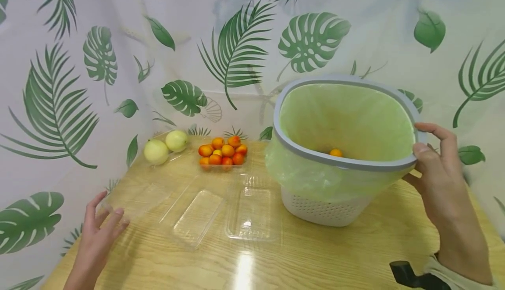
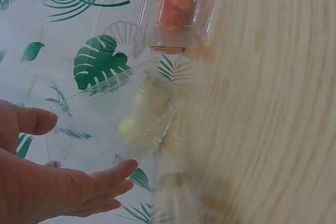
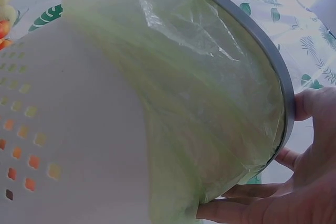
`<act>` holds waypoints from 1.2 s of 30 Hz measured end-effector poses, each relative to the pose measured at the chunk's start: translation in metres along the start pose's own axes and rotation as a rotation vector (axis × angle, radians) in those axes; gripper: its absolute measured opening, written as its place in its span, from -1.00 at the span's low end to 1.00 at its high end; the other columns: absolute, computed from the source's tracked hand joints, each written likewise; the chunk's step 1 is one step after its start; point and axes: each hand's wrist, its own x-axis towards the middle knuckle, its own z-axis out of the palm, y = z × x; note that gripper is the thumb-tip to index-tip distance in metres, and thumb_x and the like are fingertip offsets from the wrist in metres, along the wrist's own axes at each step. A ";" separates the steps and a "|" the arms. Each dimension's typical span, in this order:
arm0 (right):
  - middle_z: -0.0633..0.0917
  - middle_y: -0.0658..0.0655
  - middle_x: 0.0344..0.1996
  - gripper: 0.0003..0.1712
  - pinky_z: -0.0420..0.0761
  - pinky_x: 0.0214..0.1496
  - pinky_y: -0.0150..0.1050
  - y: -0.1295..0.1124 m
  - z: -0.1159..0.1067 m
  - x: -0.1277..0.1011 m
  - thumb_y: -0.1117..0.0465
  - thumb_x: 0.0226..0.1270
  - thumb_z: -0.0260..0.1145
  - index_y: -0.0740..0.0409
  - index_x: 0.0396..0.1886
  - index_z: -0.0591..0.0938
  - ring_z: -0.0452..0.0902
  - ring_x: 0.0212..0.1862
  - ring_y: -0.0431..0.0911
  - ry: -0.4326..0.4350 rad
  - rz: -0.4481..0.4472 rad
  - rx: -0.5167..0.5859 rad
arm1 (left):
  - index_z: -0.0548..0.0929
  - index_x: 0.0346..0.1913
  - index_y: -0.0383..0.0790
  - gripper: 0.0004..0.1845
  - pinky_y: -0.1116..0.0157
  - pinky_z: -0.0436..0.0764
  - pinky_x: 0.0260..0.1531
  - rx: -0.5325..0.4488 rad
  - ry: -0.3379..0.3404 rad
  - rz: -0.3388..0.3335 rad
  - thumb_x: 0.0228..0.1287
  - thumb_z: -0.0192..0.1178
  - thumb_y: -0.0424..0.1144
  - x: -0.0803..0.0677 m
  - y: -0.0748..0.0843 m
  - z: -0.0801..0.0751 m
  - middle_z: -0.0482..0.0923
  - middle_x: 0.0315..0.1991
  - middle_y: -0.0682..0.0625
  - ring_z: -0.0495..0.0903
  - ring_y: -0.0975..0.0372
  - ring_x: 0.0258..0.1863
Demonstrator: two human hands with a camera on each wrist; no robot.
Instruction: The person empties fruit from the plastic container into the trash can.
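Note:
A white perforated bin (image 1: 323,211) with a grey rim (image 1: 343,162) and a green bag liner (image 1: 347,119) stands tilted toward me at the table's right. One small orange fruit (image 1: 336,152) lies inside it. My right hand (image 1: 428,158) grips the rim's right side, thumb over the top; the right wrist view shows that hand (image 3: 262,161) with its fingers under the bag (image 3: 199,93) and the rim (image 3: 273,61). My left hand (image 1: 103,222) is spread flat at an empty clear plastic box (image 1: 138,198) on the left. The left wrist view shows this hand (image 2: 89,145) with straight fingers beside the box (image 2: 105,124).
A clear tray of small orange fruits (image 1: 222,152) and two pale yellow-green fruits (image 1: 165,146) sit at the back of the wooden table (image 1: 315,259). An open clear clamshell (image 1: 225,213) lies in the middle. A leaf-print curtain (image 1: 236,53) surrounds the table.

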 end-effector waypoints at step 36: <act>0.62 0.16 0.07 -0.49 0.64 -0.09 -0.36 -0.003 -0.001 -0.003 0.23 0.64 -0.04 -0.04 0.50 0.20 0.62 0.01 -0.04 -0.025 -0.010 0.014 | 0.41 0.41 -0.33 -0.56 0.59 0.51 0.08 0.360 -0.065 0.399 0.59 0.07 -0.29 0.049 0.049 0.071 0.46 0.25 0.06 0.53 0.41 0.18</act>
